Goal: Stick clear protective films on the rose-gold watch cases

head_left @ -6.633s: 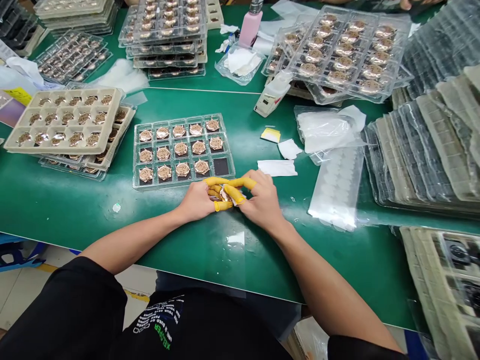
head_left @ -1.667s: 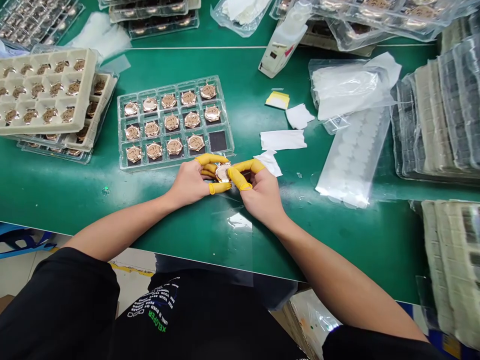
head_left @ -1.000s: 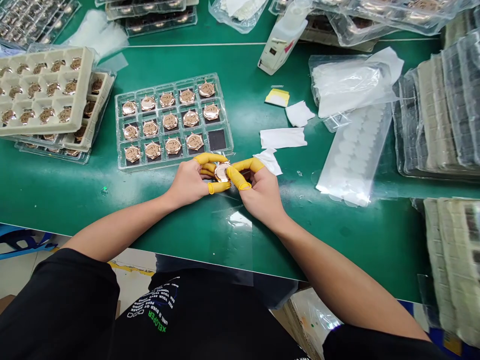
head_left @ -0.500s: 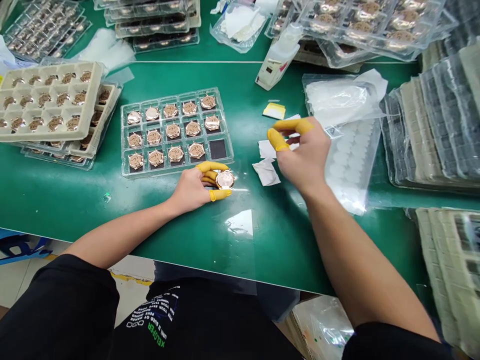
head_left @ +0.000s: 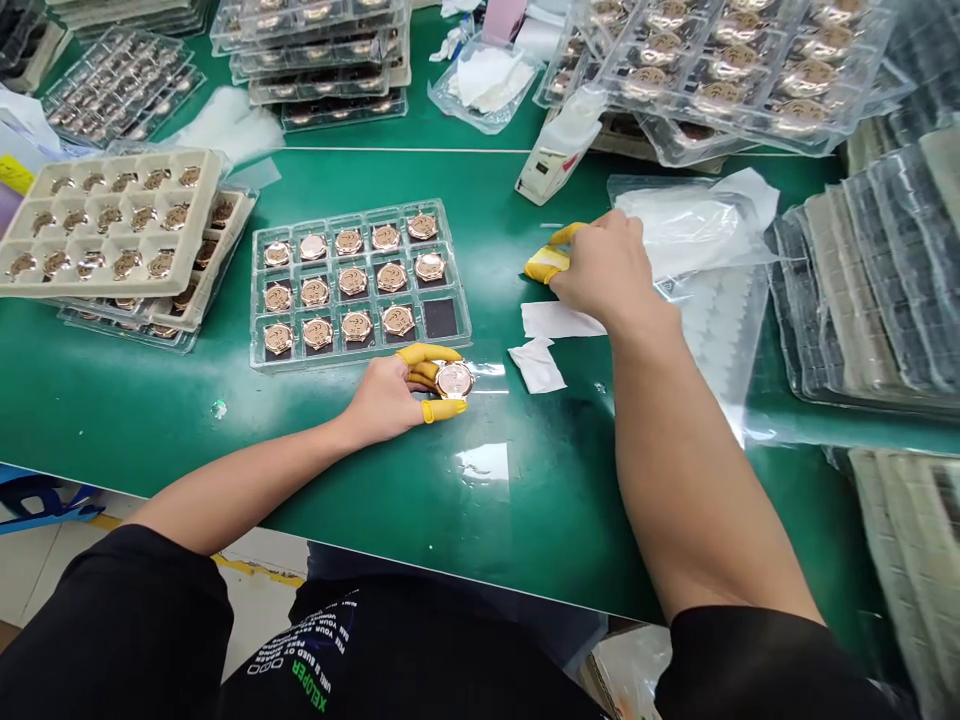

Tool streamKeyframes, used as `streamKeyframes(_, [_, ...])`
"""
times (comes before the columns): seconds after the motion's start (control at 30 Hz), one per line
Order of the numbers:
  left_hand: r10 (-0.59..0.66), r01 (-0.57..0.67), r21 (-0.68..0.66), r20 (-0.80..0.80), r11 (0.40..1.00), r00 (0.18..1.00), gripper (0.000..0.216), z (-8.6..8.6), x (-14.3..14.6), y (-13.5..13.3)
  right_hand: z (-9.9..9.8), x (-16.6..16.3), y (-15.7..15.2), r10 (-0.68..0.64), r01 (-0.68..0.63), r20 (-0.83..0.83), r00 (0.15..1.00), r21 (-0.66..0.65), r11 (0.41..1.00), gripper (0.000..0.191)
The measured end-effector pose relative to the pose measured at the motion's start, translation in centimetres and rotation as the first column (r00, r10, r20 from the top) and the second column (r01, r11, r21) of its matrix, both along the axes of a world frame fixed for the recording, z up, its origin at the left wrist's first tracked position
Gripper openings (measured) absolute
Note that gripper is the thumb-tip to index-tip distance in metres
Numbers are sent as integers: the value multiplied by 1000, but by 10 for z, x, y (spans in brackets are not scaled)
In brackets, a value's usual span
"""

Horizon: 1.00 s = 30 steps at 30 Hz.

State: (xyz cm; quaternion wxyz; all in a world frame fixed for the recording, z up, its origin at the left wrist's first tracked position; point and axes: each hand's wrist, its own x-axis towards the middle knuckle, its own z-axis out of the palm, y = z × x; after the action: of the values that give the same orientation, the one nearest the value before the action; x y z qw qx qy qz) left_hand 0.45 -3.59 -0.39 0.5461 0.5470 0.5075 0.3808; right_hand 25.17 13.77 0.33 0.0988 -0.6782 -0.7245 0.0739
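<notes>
My left hand (head_left: 394, 392), with yellow finger cots on its fingers, grips a rose-gold watch case (head_left: 454, 379) by its edges just in front of the clear tray (head_left: 360, 355). Watch cases sit in that tray's pockets, and one pocket at the right front shows only its dark lining. Further right, my right hand (head_left: 604, 262), also in yellow finger cots, has its fingertips closed at a small yellow-and-white pad (head_left: 553, 258) on the green table. White paper pieces (head_left: 559, 319) and a crumpled white wipe (head_left: 537, 366) lie just nearer to me.
A white bottle (head_left: 559, 150) stands behind my right hand. Stacked trays of watch cases rise at left (head_left: 97, 230) and back right (head_left: 720, 70). Plastic bags (head_left: 697, 225) and stacks of trays (head_left: 862, 290) lie at right. Clear film (head_left: 484, 462) lies near the front edge.
My right hand has reached away from me and left onto the yellow-and-white pad. My left hand keeps holding the watch case. The whole view has shifted slightly.
</notes>
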Motion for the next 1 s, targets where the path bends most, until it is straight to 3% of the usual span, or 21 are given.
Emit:
streamKeyframes(0.23, [5, -5, -1, 22, 1000, 1000, 61, -2, 0, 1, 20, -9, -19, -19, 23, -114, 993, 33, 999, 24])
streamKeyframes(0.3, [2, -2, 0, 31, 1000, 1000, 61, -3, 0, 1, 26, -14, -44, 48, -19, -314, 948, 97, 995, 17])
streamKeyframes(0.4, [4, -4, -3, 40, 1000, 999, 62, -5, 0, 1, 26, -20, -98, 129, -89, -586, 800, 98, 991, 5])
streamKeyframes(0.47, [9, -9, 5, 40, 1000, 999, 62, -5, 1, 1, 21, -22, -133, 204, -141, -608, 767, 151, 978, 14])
streamKeyframes(0.57, [1, -1, 9, 52, 1000, 999, 62, -4, 3, 1, 10, -25, -164, 357, -253, -586, 727, 255, 933, 4])
streamKeyframes(0.63, [1, -1, -1, 61, 1000, 998, 61, -2, 3, 1, 4, -28, -167, 436, -355, -574, 693, 256, 899, 18])
streamKeyframes(0.73, [1, 1, -21, 75, 1000, 997, 60, -2, 2, 1, 0, -33, -159, 506, -438, -553, 662, 262, 860, 13])
streamKeyframes(1.0, [-42, 50, -60, 124, 997, 991, 60, -4, 0, 1, -16, -35, -156, 475, -398, -568, 672, 263, 879, 14])
